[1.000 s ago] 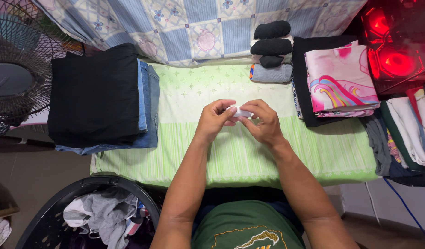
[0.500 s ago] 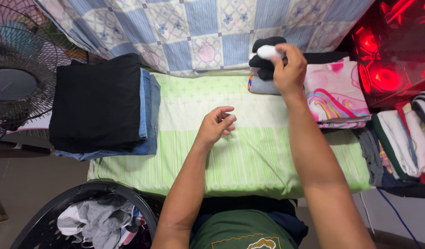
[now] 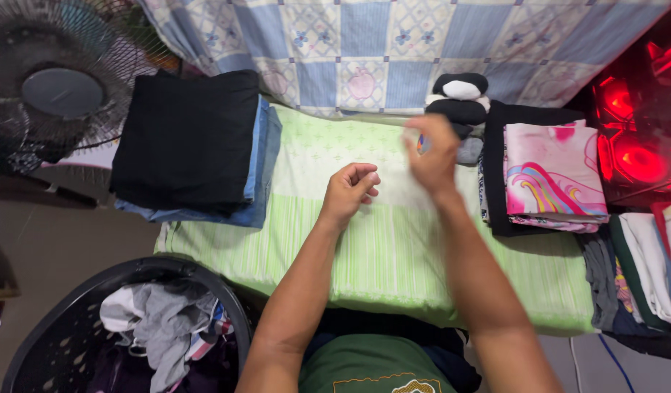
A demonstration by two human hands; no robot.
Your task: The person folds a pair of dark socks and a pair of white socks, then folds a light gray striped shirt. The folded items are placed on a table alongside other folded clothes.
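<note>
The white sock roll (image 3: 461,89) sits on top of the sock pile (image 3: 458,109) at the far edge of the bed, its long axis running left to right, level, between dark rolls above and below it. My right hand (image 3: 431,155) hangs just in front of that pile, blurred, fingers loosely bent and holding nothing, apart from the roll. My left hand (image 3: 351,191) rests on the green sheet (image 3: 394,240), fingers curled in, empty. Right of the pile lies a pink folded cloth (image 3: 550,171) on a black one. To the left are a black stack (image 3: 186,142) over jeans (image 3: 259,167), then a fan (image 3: 55,91). A basket (image 3: 132,327) of clothes stands near my left elbow.
</note>
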